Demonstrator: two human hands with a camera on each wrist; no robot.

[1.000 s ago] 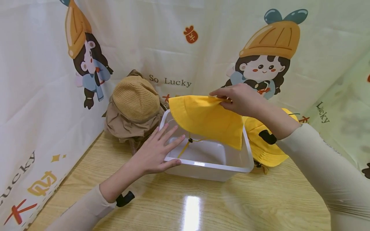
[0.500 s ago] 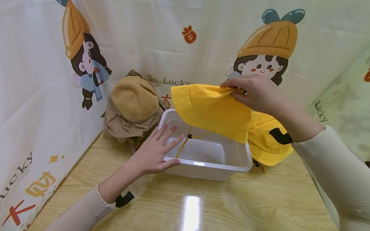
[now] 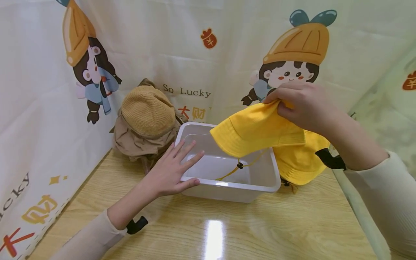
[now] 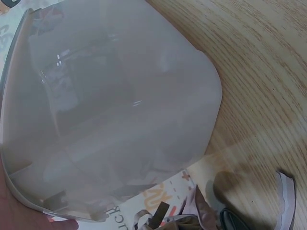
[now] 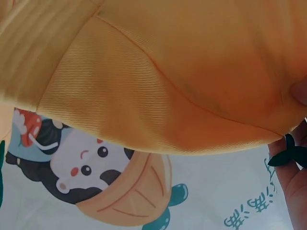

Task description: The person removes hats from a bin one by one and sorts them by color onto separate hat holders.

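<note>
My right hand (image 3: 300, 106) pinches the crown of a yellow bucket hat (image 3: 253, 126), holding it above the right part of a white plastic bin (image 3: 224, 186). A yellow chin cord with a black toggle (image 3: 239, 165) dangles from the hat into the bin. Close up in the right wrist view, the hat's fabric (image 5: 110, 96) fills the upper part, and a dark green leaf-shaped piece (image 5: 289, 154) shows by the fingers. My left hand (image 3: 172, 169) rests with spread fingers on the bin's left front rim. The bin's outer wall (image 4: 120, 105) fills much of the left wrist view.
Another yellow hat (image 3: 300, 168) stands right of the bin, partly hidden by the held one. Left of the bin, a tan knitted hat (image 3: 147, 112) sits on a brown cloth hat (image 3: 143, 144). A printed curtain (image 3: 182, 54) hangs behind the wooden table (image 3: 253, 231).
My right hand has lifted the yellow hat and carried it to the right, and its brim has tilted. The cord has swung right. The left hand stays on the rim.
</note>
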